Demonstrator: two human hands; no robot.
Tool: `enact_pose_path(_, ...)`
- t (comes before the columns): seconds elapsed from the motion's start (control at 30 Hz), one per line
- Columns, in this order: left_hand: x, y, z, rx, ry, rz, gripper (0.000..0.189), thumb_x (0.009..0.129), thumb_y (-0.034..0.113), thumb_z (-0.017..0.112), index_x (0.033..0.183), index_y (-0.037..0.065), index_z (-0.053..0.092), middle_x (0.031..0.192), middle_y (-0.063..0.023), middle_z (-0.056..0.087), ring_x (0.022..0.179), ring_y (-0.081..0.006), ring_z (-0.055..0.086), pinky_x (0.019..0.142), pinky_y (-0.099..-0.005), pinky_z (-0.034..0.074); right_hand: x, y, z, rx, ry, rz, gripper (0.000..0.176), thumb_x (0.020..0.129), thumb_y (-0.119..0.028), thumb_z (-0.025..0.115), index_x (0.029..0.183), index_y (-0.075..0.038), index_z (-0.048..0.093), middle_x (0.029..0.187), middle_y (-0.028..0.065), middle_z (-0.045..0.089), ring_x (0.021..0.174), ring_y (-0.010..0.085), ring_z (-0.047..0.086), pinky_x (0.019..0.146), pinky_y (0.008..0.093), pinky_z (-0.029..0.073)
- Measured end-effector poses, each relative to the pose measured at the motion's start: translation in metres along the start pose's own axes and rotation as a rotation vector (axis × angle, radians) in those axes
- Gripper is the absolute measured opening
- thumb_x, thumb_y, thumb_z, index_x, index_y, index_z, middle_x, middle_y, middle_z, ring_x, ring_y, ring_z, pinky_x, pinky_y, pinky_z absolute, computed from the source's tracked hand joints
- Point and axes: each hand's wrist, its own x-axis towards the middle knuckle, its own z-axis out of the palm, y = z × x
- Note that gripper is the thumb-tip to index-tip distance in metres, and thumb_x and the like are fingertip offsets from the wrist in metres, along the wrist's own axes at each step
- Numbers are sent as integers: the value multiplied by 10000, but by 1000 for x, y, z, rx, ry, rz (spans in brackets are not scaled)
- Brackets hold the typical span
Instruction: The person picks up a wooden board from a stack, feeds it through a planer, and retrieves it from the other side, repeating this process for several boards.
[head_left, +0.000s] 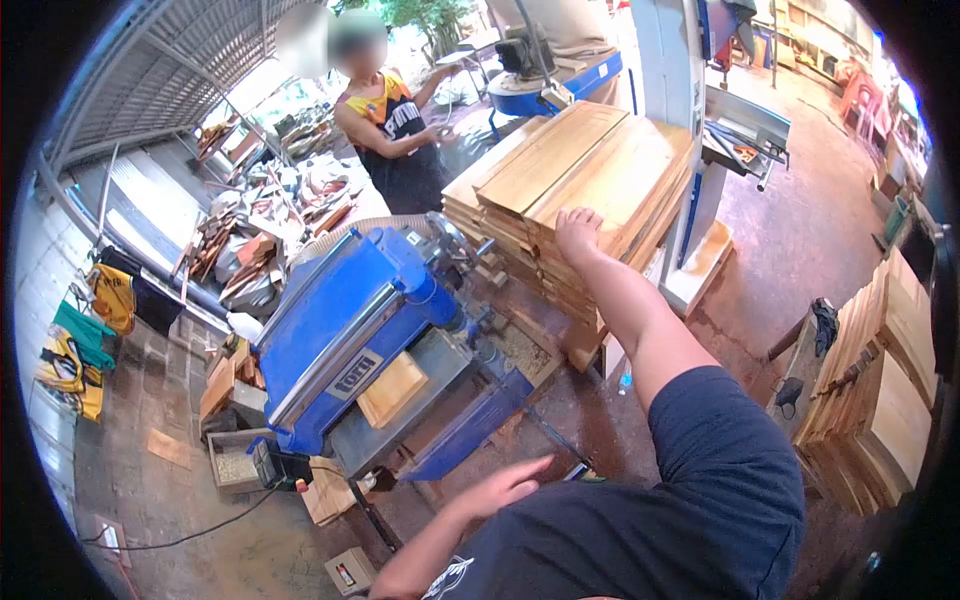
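Note:
My right hand (577, 232) reaches out to a tall stack of wooden boards (625, 170). Its fingers lie on top, near the close end of an upper board, and the hand looks open. My left hand (503, 488) is held low in front of my body, fingers stretched out and holding nothing. Between my left hand and the wall stands a blue thickness planer (350, 300). A short wooden board (393, 390) sticks out of the planer onto its metal bed (440, 365).
A co-worker (385, 130) stands behind the planer, near a heap of wood offcuts (265, 235). More boards (870, 400) are stacked at right, beside a dark glove (825, 325). A cable (200, 540) crosses the floor at left. A grey post (668, 70) rises behind the stack.

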Motion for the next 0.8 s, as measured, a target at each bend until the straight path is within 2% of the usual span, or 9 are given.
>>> enact_pose_path(0.03,-29,-5,14,-347,42,-105,685,967,495,415,1459,35,291,1511,-120,306,1381,-247,304,1132,-360,219,-5,2,8,-9,53,-24,520,927,-156,454,1421,-51,330,1358,318,406,1250,475,405,977,648,321)
enact_pose_path(0.13,-80,11,41,-351,190,-432,667,976,464,426,1465,35,278,1524,-108,274,1379,-224,301,1132,-356,209,-52,21,11,-25,160,-104,527,882,-126,506,1383,-35,372,1312,330,437,1204,468,447,947,638,348)
enact_pose_path(0.27,-107,0,-16,-179,-114,-356,521,981,330,489,1406,42,399,1370,-117,485,1253,-201,462,1075,-344,321,-149,49,-4,-6,183,-297,522,882,-154,487,1386,-47,400,1335,316,433,1216,453,444,957,649,320)
enact_pose_path(0.3,-97,-19,-33,-211,-179,-425,463,981,285,500,1373,43,452,1287,-110,569,1186,-192,528,1042,-337,371,-182,53,-11,4,199,-342,515,878,-160,491,1376,-50,416,1328,314,443,1212,449,450,956,642,323)
enact_pose_path(0.4,-30,-61,-64,-203,162,-289,466,984,366,479,1293,19,510,1124,-91,648,1068,-173,597,946,-345,460,-268,57,-35,36,262,-458,511,857,-158,505,1354,-56,442,1291,308,475,1208,443,458,986,591,334)
enact_pose_path(0.5,70,-24,-84,-672,314,-347,671,980,548,286,1379,22,407,1338,-168,505,1240,-266,485,1053,-435,369,-334,52,-52,205,217,-468,565,777,-122,592,1328,-98,467,1305,285,461,1245,421,429,1032,548,323)
enact_pose_path(0.57,129,-19,-84,-985,172,-83,760,954,605,234,1386,-5,374,1348,-180,498,1262,-280,468,1059,-447,370,-367,50,-71,299,166,-470,573,769,-119,597,1328,-103,467,1316,270,457,1247,415,429,1033,547,324)
enact_pose_path(0.73,168,-4,-50,-1083,69,-108,513,912,287,527,1283,-59,453,1217,-234,571,1075,-318,608,948,-447,487,-397,73,-87,382,12,-509,732,707,-293,745,1349,-108,447,1391,180,421,1309,339,385,1057,526,291)
enact_pose_path(0.8,156,-1,-38,-986,150,-73,501,913,271,532,1279,-62,454,1212,-234,573,1068,-319,611,942,-447,491,-388,99,-92,593,-9,-450,734,716,-299,742,1349,-86,439,1387,193,418,1308,350,380,1061,501,294)
